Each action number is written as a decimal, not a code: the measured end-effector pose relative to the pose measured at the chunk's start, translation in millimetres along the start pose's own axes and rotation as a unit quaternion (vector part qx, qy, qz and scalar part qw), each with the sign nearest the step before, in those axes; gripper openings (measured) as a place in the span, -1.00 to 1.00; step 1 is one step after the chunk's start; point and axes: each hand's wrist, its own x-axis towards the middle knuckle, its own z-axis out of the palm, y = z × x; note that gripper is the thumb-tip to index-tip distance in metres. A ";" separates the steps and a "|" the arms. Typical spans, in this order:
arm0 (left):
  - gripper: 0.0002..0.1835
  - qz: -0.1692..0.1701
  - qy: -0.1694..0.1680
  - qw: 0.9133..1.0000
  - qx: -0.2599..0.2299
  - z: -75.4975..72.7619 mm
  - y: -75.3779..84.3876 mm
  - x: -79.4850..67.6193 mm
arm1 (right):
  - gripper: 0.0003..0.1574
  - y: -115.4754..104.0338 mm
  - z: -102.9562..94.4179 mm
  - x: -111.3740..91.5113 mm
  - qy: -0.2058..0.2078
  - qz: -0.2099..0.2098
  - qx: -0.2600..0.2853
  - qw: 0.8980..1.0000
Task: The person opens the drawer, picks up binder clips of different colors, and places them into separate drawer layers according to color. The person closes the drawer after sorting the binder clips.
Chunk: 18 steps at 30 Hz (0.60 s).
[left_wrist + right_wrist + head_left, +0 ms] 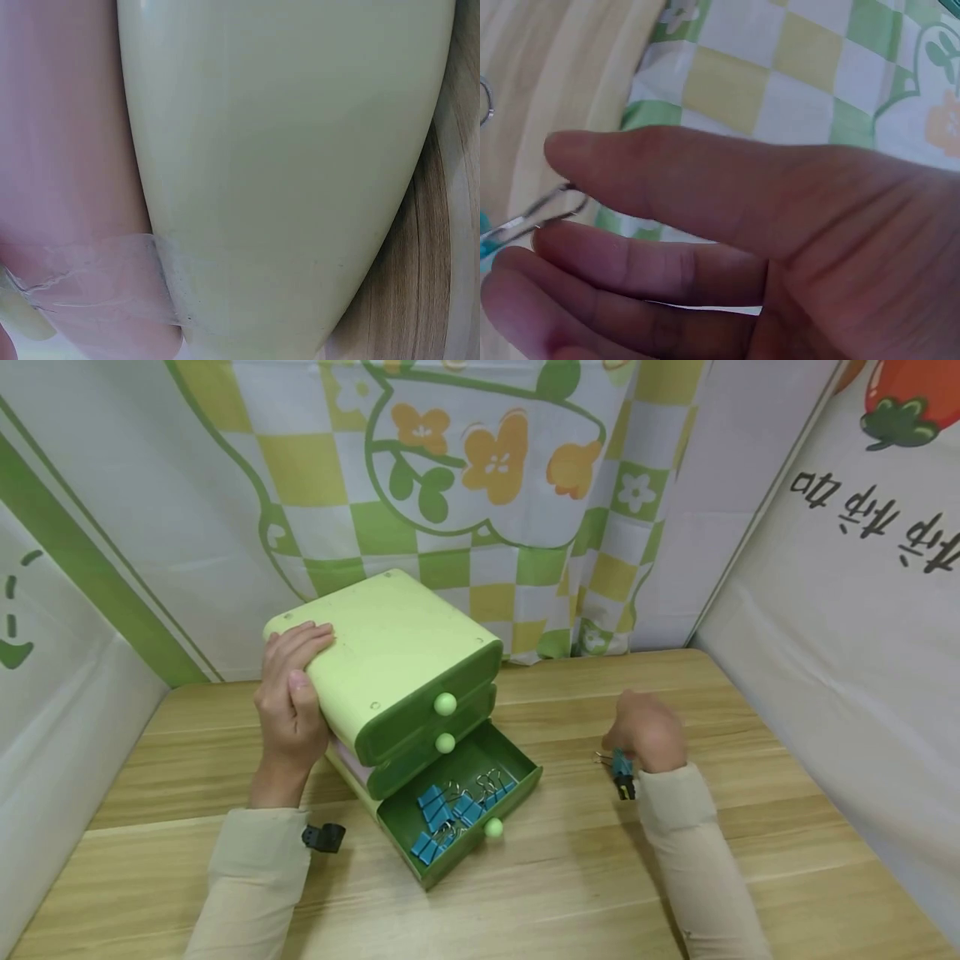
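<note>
A light green drawer unit (405,635) stands on the table, its bottom drawer (517,756) pulled out. Several blue binder clips (468,810) with silver wire handles lie inside that drawer. My left hand (288,702) rests against the unit's left side, fingers laid over its top edge; the left wrist view shows only the unit's pale side wall (285,165). To the right of the drawer, low over the table, my right hand (648,731) pinches a blue binder clip (621,763). Thumb and fingers meet at its wire handle (555,206) in the right wrist view.
Two upper drawers with round knobs (446,703) are closed. A checked curtain (525,568) hangs behind the wooden table (570,877). White printed panels (832,635) stand at both sides. Clear tape (97,277) crosses the unit's pink layer.
</note>
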 end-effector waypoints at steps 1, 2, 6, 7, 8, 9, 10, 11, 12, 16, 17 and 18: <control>-0.45 0.000 0.000 1.000 0.000 -0.1 -0.4 -0.2 | -0.65 -0.2 1.7 1.4 -0.006 0.000 0.006 1.000; -0.45 0.000 -0.001 1.000 0.000 0.1 -0.4 0.0 | -0.68 -0.6 2.4 2.3 -0.009 0.000 0.009 1.000; -0.45 0.002 0.000 1.000 -0.002 0.7 -0.6 0.6 | -0.90 -1.3 3.4 4.4 -0.002 -0.010 0.021 1.000; -0.45 0.002 0.000 1.000 -0.002 0.7 -0.6 0.6 | -0.92 -1.0 3.0 4.9 0.001 -0.014 0.021 1.000; -0.45 0.002 -0.001 1.000 -0.002 0.7 -0.6 0.7 | -0.88 -0.4 2.5 5.6 0.002 -0.016 0.019 1.000; -0.45 0.001 -0.001 1.000 -0.002 0.6 -0.5 0.7 | -0.81 0.7 2.0 6.8 0.003 -0.019 0.020 1.000; -0.45 0.001 -0.001 1.000 -0.002 0.6 -0.5 0.7 | -0.73 2.0 1.4 7.8 0.003 -0.024 0.021 0.999; -0.45 0.001 -0.001 1.000 -0.002 0.5 -0.5 0.7 | -0.66 3.8 0.8 9.2 0.004 -0.030 0.022 0.999; -0.45 0.000 -0.001 1.000 -0.002 0.4 -0.4 0.6 | -0.61 5.8 -0.1 10.6 0.002 -0.036 0.027 0.999; -0.45 -0.002 0.000 1.000 0.000 0.2 -0.2 0.3 | -0.58 13.2 -2.1 15.5 -0.002 -0.078 0.071 0.994; -0.45 -0.002 0.001 1.000 0.000 0.3 -0.2 0.2 | -0.63 14.1 -2.4 16.2 -0.002 -0.091 0.091 0.992; -0.45 -0.001 0.001 1.000 0.000 0.4 -0.3 0.1 | -0.69 14.1 -2.8 16.4 -0.004 -0.103 0.111 0.989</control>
